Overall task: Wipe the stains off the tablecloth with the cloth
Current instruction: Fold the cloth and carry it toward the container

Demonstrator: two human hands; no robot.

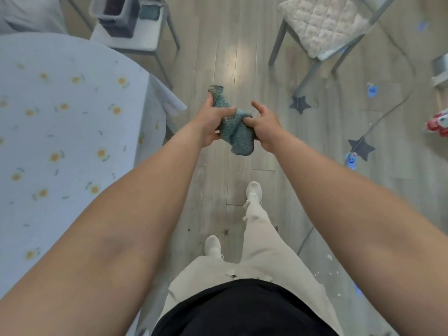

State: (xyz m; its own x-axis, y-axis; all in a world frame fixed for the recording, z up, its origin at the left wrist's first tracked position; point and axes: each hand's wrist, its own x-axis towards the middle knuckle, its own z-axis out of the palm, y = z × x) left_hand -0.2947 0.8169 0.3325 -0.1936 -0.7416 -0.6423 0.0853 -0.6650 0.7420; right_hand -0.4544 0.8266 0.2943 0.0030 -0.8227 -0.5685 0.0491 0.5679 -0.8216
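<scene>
- Two hands share one job as we stand on the wooden floor, and we read the scene from the left edge across.
- Far left, the tablecloth (pixel 72 132) covers the rounded table, pale blue with small orange flowers; we make out no stain on the part in view.
- Next, our left hand (pixel 213 122) has its fingers wrapped round the upper end of the cloth (pixel 236 132), thumb lying across the weave.
- Between the hands, the cloth is a teal, waffle-knit rag, bunched and twisted, held in the air over the floor and well apart from the table.
- We judge it light, soft and limp; it will sag wherever we let go, so gathering it into a palm-filling pad should give a firm wiping face.
- Just right of it, our right hand (pixel 263 127) pinches the lower bunch with thumb and curled fingers, index finger lifted free.
- Further right stands a chair (pixel 324 27) with a quilted cushion.
</scene>
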